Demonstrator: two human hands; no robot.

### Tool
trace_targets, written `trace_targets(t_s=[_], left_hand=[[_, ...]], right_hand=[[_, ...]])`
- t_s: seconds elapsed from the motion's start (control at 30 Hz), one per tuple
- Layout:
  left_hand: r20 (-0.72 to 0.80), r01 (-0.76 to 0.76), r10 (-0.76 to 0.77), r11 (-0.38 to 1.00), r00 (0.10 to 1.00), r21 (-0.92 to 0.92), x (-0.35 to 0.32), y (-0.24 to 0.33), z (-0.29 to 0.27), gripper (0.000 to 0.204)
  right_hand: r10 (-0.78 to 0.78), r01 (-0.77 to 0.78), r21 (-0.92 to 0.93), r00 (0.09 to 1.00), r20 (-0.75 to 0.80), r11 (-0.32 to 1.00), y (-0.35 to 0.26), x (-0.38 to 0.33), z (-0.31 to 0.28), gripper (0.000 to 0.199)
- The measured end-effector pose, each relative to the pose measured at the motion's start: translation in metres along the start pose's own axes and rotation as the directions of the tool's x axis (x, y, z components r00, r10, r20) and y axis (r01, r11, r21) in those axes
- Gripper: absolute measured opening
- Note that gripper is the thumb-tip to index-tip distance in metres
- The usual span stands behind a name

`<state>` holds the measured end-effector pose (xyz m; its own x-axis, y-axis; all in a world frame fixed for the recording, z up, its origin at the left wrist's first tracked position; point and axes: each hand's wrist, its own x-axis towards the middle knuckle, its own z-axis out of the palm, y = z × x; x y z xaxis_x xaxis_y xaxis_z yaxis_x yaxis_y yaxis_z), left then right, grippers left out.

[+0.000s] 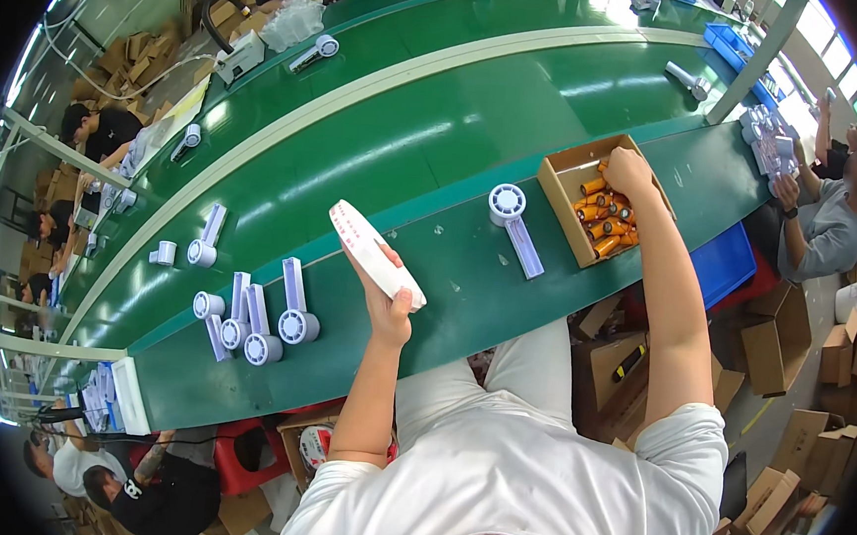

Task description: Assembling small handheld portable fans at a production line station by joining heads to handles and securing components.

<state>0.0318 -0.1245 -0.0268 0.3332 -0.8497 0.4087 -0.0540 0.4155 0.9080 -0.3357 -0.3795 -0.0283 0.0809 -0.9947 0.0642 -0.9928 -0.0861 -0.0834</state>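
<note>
My left hand (pixel 389 309) holds a long white fan-shaped part (pixel 374 253) by its lower end, lifted above the green workbench (pixel 446 299). My right hand (pixel 631 172) reaches into a cardboard box (pixel 560 184) of orange cylindrical pieces (pixel 605 223); its fingers are down among them and I cannot tell whether they grip one. A white handheld fan (pixel 514 227) lies flat on the bench between my two hands.
Several white handheld fans (pixel 251 315) lie grouped at the bench's left. More fans (pixel 204 239) ride the green conveyor belt (pixel 408 137) behind. A blue bin (pixel 725 263) sits right of the box. Other people work at left, right and below. Cardboard boxes (pixel 776 337) stack on the floor.
</note>
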Motion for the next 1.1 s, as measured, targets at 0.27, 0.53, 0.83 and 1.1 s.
trace_targets(t_s=[0.27, 0.53, 0.83, 1.1], left_hand=[[-0.02, 0.014, -0.015, 0.999, 1.0, -0.039, 0.001, -0.017, -0.003, 0.102], [0.174, 0.015, -0.057, 0.972, 0.983, 0.234, 0.002, -0.001, -0.004, 0.093], [0.202, -0.296, 0.218, 0.757, 0.955, 0.582, -0.011, 0.041, -0.016, 0.101], [0.253, -0.358, 0.254, 0.613, 0.933, 0.704, -0.023, 0.061, -0.03, 0.103]], right_hand=[[0.062, 0.021, 0.251, 0.946, -0.319, 0.968, -0.015, -0.033, -0.032, 0.02], [0.039, -0.094, 0.972, 0.994, 0.104, -0.214, -0.098, -0.155, -0.086, 0.033], [-0.259, -0.225, 0.939, 0.953, 0.157, -0.258, -0.188, -0.225, -0.099, 0.036], [-0.232, 0.318, 0.898, 0.939, -0.254, 0.305, -0.247, -0.251, -0.121, 0.035]])
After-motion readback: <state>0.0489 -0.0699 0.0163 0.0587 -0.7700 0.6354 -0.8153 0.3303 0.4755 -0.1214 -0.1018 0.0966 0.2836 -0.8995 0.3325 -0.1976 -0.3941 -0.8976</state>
